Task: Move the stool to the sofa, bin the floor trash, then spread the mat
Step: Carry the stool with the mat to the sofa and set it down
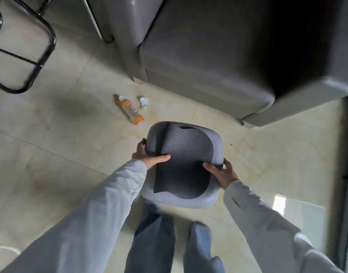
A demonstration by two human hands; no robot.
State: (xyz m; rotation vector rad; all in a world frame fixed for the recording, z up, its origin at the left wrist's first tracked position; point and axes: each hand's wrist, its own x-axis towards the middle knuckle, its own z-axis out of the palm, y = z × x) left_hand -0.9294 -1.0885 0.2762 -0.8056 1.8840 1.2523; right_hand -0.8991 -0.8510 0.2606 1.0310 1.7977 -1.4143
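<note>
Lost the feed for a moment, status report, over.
Left hand and right hand both gripping the stool, dark mat draped over it. Sofa ahead. Bottle and crumpled paper on floor ahead-left.

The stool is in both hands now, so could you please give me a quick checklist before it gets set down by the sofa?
1. Left hand gripping stool edge: ok.
2. Right hand gripping opposite edge: ok.
3. Dark mat lying loose on the seat, could slip: not ok.
4. Floor to sofa free ahead: ok.
5. Bottle and crumpled paper out of the path, to the left: ok.
6. Stool legs: cannot tell.
</note>
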